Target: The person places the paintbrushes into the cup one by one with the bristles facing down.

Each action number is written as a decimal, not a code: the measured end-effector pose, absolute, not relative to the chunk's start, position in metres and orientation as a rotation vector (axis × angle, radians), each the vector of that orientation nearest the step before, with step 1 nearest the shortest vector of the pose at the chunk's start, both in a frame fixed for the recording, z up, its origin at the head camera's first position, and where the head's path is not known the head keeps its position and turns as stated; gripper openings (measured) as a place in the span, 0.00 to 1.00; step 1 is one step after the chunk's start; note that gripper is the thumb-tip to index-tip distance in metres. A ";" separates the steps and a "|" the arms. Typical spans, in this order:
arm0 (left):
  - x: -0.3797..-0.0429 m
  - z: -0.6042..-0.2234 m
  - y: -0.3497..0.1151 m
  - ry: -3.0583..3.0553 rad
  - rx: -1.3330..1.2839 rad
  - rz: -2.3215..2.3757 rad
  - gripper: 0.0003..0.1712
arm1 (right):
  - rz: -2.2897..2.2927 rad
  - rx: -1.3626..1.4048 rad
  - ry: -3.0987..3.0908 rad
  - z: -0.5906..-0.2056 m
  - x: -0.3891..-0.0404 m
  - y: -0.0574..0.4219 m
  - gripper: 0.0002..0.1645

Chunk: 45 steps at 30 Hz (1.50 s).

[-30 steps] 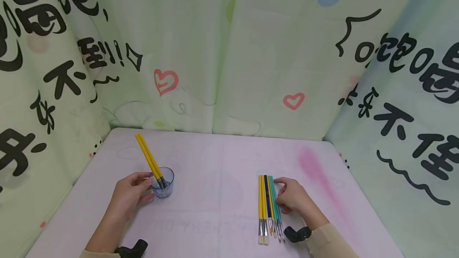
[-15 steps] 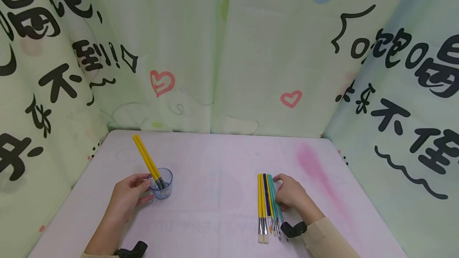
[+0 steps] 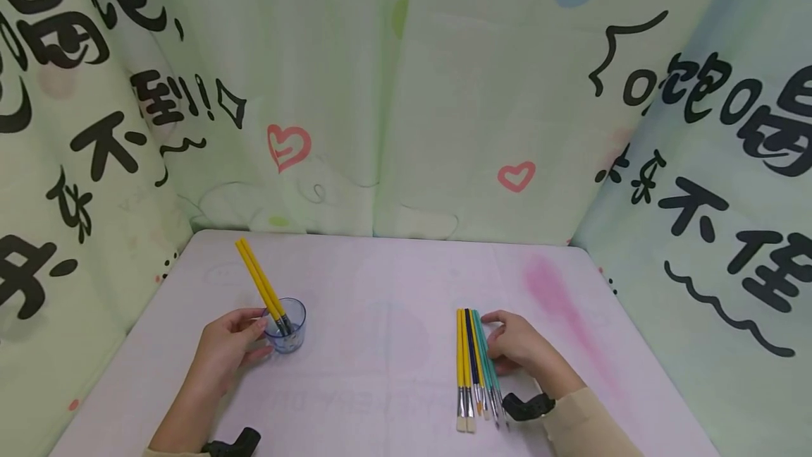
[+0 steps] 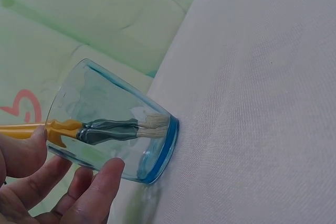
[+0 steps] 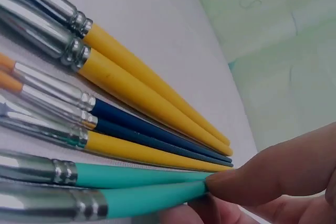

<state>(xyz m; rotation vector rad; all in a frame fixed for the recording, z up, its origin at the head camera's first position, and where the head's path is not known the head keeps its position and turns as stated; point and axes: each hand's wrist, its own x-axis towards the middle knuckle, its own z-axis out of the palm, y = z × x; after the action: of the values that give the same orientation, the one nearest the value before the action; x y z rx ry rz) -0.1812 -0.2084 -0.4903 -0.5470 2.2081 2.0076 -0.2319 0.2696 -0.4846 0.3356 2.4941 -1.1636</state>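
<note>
Pinching the teal brushes [image 5: 142, 184] by their thin, light, stiff handle tips, my right hand [image 3: 521, 344] works the worktop [image 3: 393, 288] row; my left hand [image 3: 225, 348] steadies the fragile cup [image 3: 287, 326].

A pale pink cloth-covered table [image 3: 393, 281] stands enclosed by light green printed curtains [image 3: 393, 90] bearing black characters and red hearts [image 3: 288, 147]

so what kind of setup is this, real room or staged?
Looks staged: a small tabletop booth, not a lived-in room. Printed curtains with hearts and lettering wall in three sides of a pale table. On it are only a clear cup and a row of paintbrushes.
</note>
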 end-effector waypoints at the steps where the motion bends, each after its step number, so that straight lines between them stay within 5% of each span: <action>1: -0.181 -0.490 -0.208 2.210 -0.547 2.007 0.27 | -1.184 0.337 2.477 -0.485 -0.232 0.270 0.44; 20: -0.182 -0.494 -0.211 2.194 -0.531 2.043 0.26 | -1.546 0.224 2.323 -0.471 -0.241 0.245 0.45; 45: -0.181 -0.492 -0.208 2.239 -0.549 2.004 0.25 | -1.886 -0.056 2.152 -0.465 -0.265 0.134 0.45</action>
<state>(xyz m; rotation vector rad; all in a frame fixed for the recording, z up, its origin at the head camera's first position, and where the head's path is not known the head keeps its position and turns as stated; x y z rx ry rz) -0.1807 -0.2076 -0.4923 -0.5485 2.2392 2.0039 -0.2650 0.1336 -0.4646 -0.0562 2.1524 -1.8856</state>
